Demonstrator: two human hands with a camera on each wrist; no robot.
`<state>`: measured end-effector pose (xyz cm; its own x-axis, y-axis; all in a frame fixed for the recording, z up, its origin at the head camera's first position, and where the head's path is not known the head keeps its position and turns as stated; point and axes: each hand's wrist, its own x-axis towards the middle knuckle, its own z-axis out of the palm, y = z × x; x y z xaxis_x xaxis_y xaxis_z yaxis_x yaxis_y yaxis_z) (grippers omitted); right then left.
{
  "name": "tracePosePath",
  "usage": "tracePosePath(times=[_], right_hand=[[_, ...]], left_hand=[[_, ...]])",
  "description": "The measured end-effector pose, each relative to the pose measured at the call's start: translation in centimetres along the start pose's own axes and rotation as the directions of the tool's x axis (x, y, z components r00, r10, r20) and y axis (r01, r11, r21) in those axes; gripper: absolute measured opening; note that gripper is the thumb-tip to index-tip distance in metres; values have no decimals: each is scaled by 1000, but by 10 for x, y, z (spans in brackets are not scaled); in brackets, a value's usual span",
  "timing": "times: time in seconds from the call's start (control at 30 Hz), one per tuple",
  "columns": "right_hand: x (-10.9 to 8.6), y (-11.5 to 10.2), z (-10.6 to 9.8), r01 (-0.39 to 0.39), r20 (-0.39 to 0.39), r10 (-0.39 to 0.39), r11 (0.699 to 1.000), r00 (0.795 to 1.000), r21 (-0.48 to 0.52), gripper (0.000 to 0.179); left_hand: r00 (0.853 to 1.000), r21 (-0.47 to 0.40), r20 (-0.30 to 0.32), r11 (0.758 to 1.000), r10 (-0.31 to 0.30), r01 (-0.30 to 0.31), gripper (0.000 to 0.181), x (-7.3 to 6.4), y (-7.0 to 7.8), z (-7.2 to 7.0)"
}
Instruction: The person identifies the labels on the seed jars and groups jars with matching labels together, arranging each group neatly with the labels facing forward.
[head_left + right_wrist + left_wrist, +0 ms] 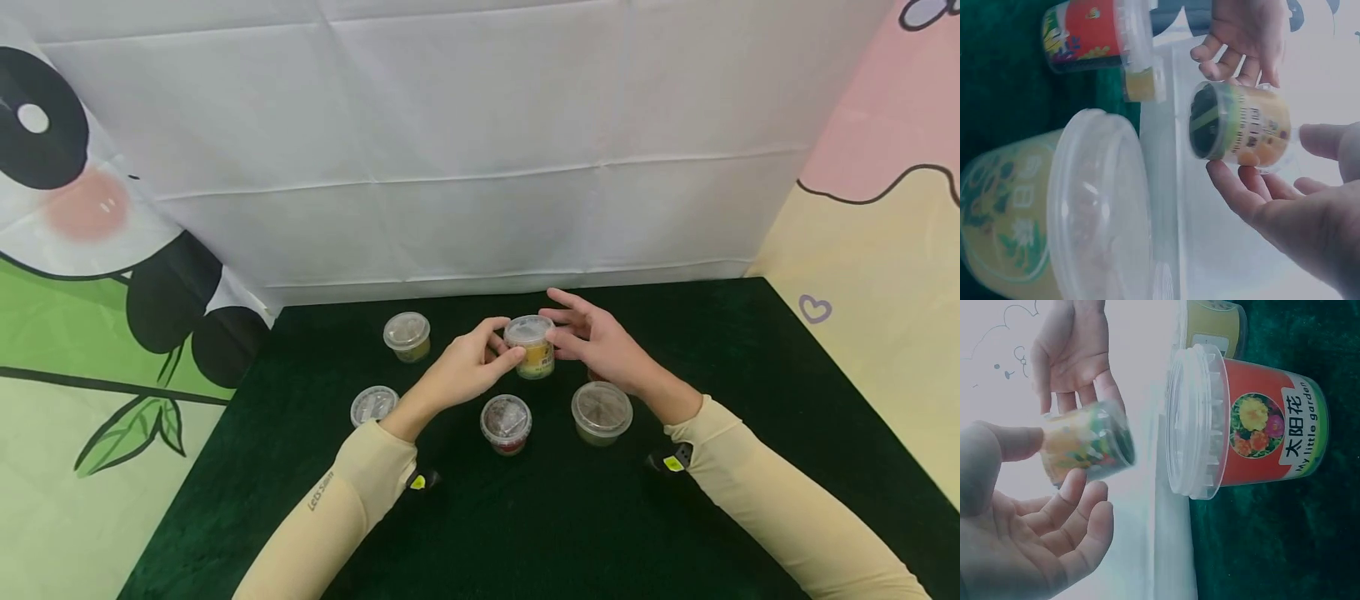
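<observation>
A small clear plastic cup [537,362] with a lid and a yellow-orange label is held up between both hands over the table. My left hand [467,365] pinches it from the left, thumb and fingertips on its side. From the right, my right hand [609,343] holds it too; the right wrist view has that thumb at the lid end and a fingertip by the base of the cup [1254,128]. Its dark base faces the camera there. Nearest below, a lidded cup with a red flower label [1257,422] stands upright.
More lidded cups stand on the dark green cloth [525,533]: one at back left [407,335], one partly behind the left wrist [373,404], one at front right [602,412]. Part of a reddish cup shows behind the right hand. A white sheet [480,167] hangs behind.
</observation>
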<state>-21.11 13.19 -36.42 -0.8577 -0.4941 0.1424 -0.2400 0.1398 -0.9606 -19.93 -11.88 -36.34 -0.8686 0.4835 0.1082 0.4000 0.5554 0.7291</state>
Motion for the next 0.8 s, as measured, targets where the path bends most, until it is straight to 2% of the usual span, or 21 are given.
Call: tracePosePath(times=[0.07,0.23,0.43,0.5,0.63,0.8], right_hand=[[1,-1,0,-12,5,12,997,1000,71,63],[1,-4,1,-8,0,8,985,1000,172,60],[1,-6,2,-7,-37,19,953,999,302,61],[2,-6,3,-26,-48,43,947,998,319,61],[2,-4,5,-99,-53,123,940,991,327,60],[3,-3,8,-150,10,155,931,988,333,60]], left_hand=[[1000,-12,-17,1000,-15,15,59,0,1,0],[998,-69,-60,997,-37,33,58,1,6,0],[994,-216,-104,976,-24,1,54,2,12,-2],[994,-248,-111,969,-16,-12,54,1,13,-2],[993,-256,-118,966,4,-34,56,1,13,-2],[993,-283,-115,959,2,-35,56,0,14,-1]])
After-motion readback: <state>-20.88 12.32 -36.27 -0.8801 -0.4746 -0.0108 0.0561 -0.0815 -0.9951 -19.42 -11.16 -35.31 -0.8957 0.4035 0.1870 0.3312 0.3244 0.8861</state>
